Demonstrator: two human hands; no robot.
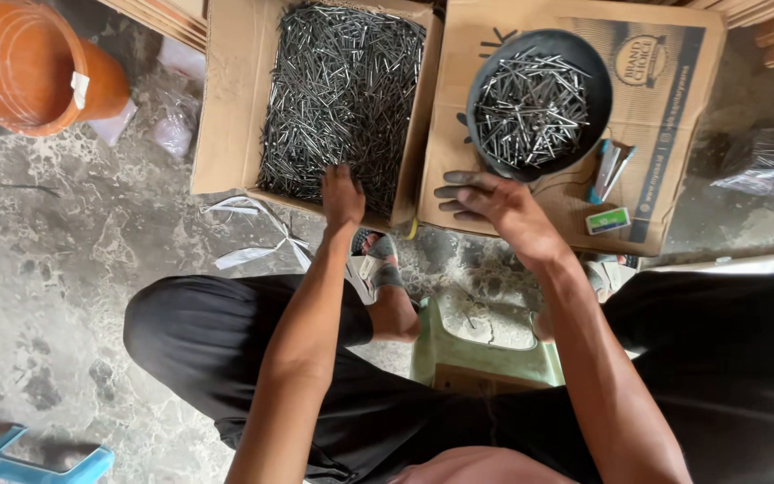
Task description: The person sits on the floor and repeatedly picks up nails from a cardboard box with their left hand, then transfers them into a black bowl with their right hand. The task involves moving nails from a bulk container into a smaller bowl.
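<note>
At 12 o'clock from the knees, left hand (pixel 343 196) is dipped over the near edge of the open cardboard box (pixel 219 108), fingers down into the loose nails (pixel 342 90); can't tell how closed it is or whether it has any pinched. Right hand (pixel 494 204) lies flat, fingers stretched toward 9 o'clock, open and holding nothing, resting on the closed carton (pixel 665 99) just below the black bowl (pixel 595 72). Bowl sits on that carton lid, which serves as a raised stand within arm's reach, right beside the supply box. Nails in bowl (pixel 530 108): thin, grey steel, heaped and crossed every way, bowl roughly level-full. Box nails same kind, packed dense. Small blue-handled tool (pixel 604 170) at 5 o'clock of bowl. Orange bucket (pixel 29 67) on the floor, far at 10 o'clock. Person sits on a green stool (pixel 477 354).
</note>
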